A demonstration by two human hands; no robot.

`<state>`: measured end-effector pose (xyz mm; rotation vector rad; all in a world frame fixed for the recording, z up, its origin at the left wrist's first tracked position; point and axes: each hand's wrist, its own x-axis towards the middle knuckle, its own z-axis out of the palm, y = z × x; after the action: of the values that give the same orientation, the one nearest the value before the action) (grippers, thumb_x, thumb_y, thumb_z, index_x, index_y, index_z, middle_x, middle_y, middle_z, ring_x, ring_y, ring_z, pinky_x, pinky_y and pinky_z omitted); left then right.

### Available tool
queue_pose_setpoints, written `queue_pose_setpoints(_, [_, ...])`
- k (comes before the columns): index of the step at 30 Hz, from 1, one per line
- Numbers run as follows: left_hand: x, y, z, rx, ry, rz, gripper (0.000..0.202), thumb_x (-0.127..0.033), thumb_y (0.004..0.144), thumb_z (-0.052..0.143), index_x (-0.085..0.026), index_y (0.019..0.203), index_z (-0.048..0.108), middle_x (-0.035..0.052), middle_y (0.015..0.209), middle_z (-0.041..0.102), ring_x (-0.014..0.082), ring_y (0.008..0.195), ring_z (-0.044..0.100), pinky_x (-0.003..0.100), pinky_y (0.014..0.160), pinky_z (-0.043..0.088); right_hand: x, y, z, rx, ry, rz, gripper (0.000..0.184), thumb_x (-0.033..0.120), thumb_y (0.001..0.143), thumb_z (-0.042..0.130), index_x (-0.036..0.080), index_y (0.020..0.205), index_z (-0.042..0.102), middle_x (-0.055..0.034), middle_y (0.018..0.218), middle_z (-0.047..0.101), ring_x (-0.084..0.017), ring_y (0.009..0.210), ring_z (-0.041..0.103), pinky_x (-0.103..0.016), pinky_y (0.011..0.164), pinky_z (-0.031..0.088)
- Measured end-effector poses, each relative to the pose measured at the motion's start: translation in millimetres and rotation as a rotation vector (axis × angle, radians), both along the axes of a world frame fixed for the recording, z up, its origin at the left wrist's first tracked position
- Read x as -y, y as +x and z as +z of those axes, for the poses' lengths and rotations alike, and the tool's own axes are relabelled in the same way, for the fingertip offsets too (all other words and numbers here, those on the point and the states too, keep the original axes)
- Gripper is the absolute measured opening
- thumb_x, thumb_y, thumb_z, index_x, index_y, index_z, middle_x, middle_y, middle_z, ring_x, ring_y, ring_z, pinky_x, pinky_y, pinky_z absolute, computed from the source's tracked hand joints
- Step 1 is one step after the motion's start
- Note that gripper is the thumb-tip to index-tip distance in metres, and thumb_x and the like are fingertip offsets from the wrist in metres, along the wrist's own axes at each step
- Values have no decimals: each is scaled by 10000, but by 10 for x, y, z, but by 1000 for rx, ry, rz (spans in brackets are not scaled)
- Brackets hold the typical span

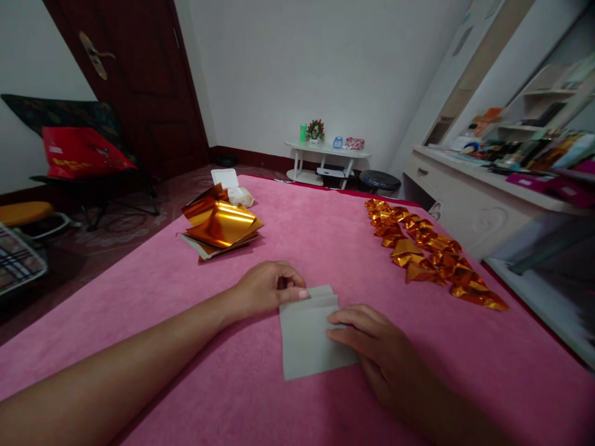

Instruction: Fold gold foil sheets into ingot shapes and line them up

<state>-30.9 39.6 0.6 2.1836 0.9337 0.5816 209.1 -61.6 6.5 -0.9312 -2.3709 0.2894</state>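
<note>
A folded grey sheet of paper (309, 331) lies on the pink table cover (325, 248) in front of me. My left hand (267, 288) is curled, its fingertips pinching the sheet's upper left edge. My right hand (372, 350) rests on the sheet's right side, fingers pressed flat on the paper. A stack of shiny gold foil sheets (218, 226) sits to the far left. A row of folded gold foil pieces (427, 251) runs along the right side.
A white open box (232, 186) stands behind the foil stack. Beyond the table are a dark door (139, 80), a chair with a red bag (79, 152), a small white side table (325, 158) and a white dresser (469, 192) with clutter.
</note>
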Motion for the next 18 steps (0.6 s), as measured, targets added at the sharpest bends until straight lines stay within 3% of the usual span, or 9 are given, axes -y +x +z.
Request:
queue_pose_setpoints(3, [71, -10, -9, -2, 35, 43, 266, -378, 719, 710, -193, 910, 696, 11, 806, 614, 109, 657, 524, 205, 560, 373, 4, 5, -1, 7, -6, -4, 393, 53, 820, 387, 238, 1105, 583, -91, 1069, 627, -206, 947, 571, -370, 783, 497])
queue_pose_setpoints(6, [184, -13, 16, 54, 66, 15, 175, -322, 774, 670, -208, 902, 707, 24, 862, 630, 122, 735, 557, 221, 635, 415, 16, 19, -8, -8, -11, -4, 416, 29, 807, 395, 242, 1118, 572, -85, 1085, 620, -205, 973, 567, -375, 803, 494])
queue_pose_setpoints(11, [355, 2, 167, 57, 120, -94, 189, -311, 870, 557, -192, 898, 701, 34, 820, 669, 141, 782, 585, 258, 726, 437, 53, 44, -15, -69, -24, -36, 430, 5, 790, 418, 267, 1092, 576, -72, 1100, 604, -200, 1004, 567, -363, 807, 493])
queue_pose_setpoints(18, [462, 10, 289, -122, 286, -298, 266, -330, 916, 472, -196, 872, 697, 34, 873, 669, 154, 811, 590, 299, 803, 426, 69, 84, 41, -166, -46, -96, 284, 23, 776, 453, 253, 873, 587, -35, 917, 616, -168, 797, 589, -296, 652, 472])
